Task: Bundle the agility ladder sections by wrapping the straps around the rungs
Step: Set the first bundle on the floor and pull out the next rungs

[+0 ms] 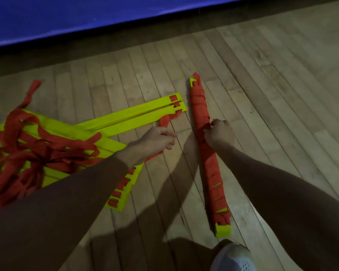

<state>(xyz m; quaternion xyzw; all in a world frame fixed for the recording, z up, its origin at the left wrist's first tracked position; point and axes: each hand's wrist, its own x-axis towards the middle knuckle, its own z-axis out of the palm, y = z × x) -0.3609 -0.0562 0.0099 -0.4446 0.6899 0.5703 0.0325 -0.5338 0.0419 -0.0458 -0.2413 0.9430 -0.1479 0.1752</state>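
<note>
Wrapped bundle (205, 149) pinched mid-length by right hand (219, 133); loose strap (164, 122) of unwrapped rungs (137, 116) pinched by left hand (155, 140). Next: strap end likely tucked, second section gathered.

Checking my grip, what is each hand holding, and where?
Left hand pinches a loose red strap near its end; right hand grips the wrapped bundle mid-length.

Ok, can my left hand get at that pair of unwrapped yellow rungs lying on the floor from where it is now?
Probably yes. The left hand is pinching the red strap just below the near end of the yellow rungs, with only bare floor between.
</note>
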